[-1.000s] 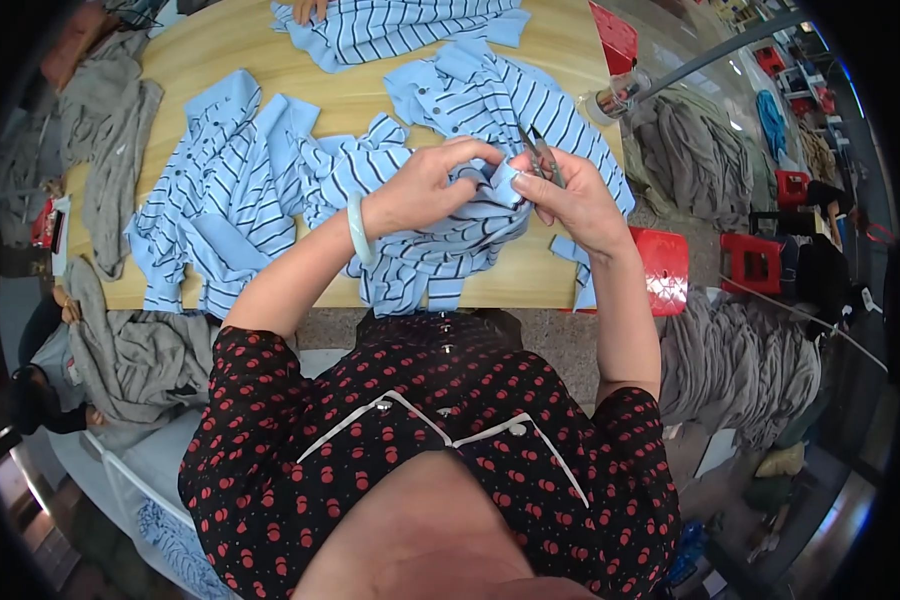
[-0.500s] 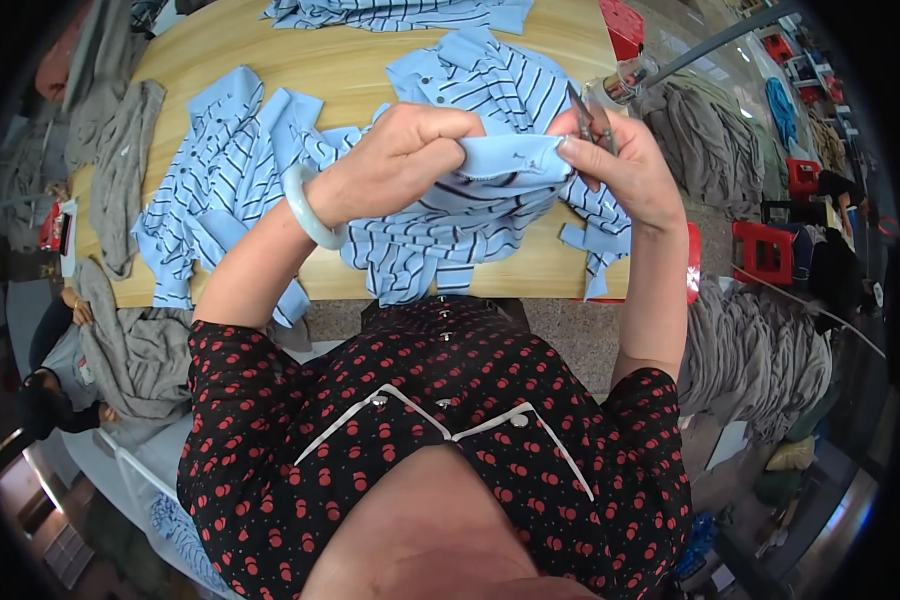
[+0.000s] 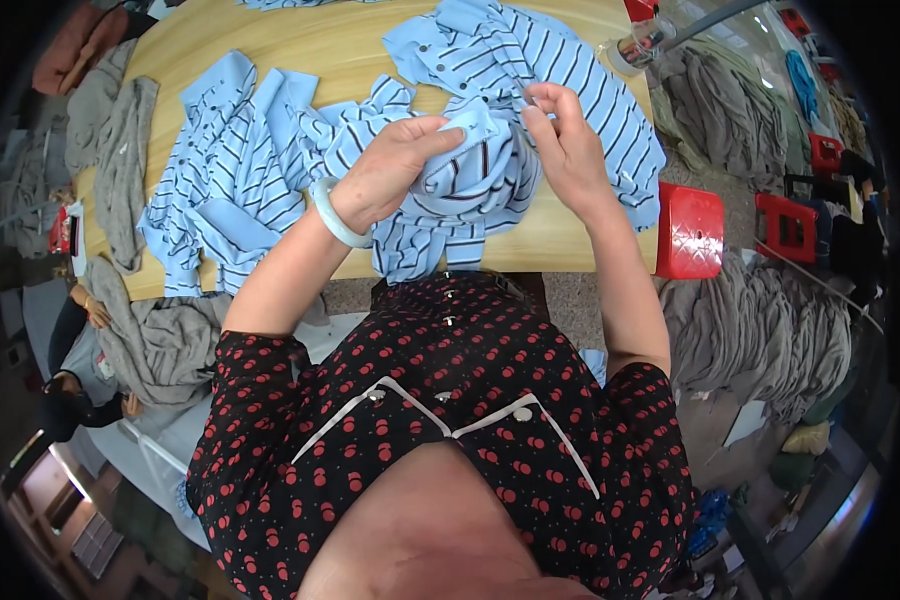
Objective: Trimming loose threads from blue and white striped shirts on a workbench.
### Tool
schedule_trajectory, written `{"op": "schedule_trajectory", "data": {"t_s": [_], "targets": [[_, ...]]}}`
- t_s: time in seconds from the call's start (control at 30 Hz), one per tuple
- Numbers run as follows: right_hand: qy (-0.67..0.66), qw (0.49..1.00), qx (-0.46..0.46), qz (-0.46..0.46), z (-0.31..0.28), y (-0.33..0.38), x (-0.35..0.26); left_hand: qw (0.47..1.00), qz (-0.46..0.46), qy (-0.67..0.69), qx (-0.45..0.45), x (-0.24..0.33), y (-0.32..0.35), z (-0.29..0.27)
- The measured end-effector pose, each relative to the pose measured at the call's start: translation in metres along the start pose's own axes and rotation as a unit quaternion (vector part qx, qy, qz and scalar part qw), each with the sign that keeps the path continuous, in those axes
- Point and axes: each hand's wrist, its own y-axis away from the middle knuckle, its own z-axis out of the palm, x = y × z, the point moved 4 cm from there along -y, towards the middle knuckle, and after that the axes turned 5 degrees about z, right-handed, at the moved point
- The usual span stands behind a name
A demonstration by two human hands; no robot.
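Note:
My left hand, with a pale bangle on its wrist, pinches the plain light-blue band of a striped knit garment. The cloth hangs bunched below that hold, over the table's near edge area. Close to the band's right end is my right hand, its thumb and forefinger drawn together. What they hold, if anything, is too small to make out, and no snips show clearly. Beyond lies a striped shirt with dark buttons. Another striped shirt is spread to the left.
The wooden table carries the garments. A red stool stands at its right edge, below a clear container. Grey knits are piled on the right, with more grey cloth on the left beside another person's hand.
My right hand has let go of the band and moved slightly left; the snips seen in it before no longer show clearly. The far striped shirt now spreads wider to the right.

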Motion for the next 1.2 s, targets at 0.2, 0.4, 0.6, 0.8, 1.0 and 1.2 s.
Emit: {"op": "schedule_trajectory", "data": {"t_s": [0.2,0.4,0.6,0.8,1.0,1.2], "targets": [[0.005,0.999,-0.021,-0.045,0.004,0.028,-0.009,1.0,0.015,-0.016,-0.006,-0.006,-0.008,0.004],[0.032,0.998,-0.003,-0.06,0.0,0.026,-0.008,0.999,0.023,-0.033,-0.008,-0.004,-0.01,0.011],[0.026,0.999,-0.025,-0.039,0.0,0.025,-0.007,0.999,0.027,-0.035,-0.013,-0.007,-0.008,0.011],[0.035,0.998,-0.018,-0.054,0.0,0.028,-0.005,1.0,-0.007,-0.007,-0.019,-0.011,-0.008,0.011],[0.024,0.997,0.017,-0.07,0.0,0.021,0.002,0.999,-0.025,-0.015,-0.024,-0.01,-0.017,0.009],[-0.114,0.992,-0.05,0.003,0.0,0.011,0.002,0.933,0.117,-0.327,-0.096,0.007,-0.021,0.014]]}}
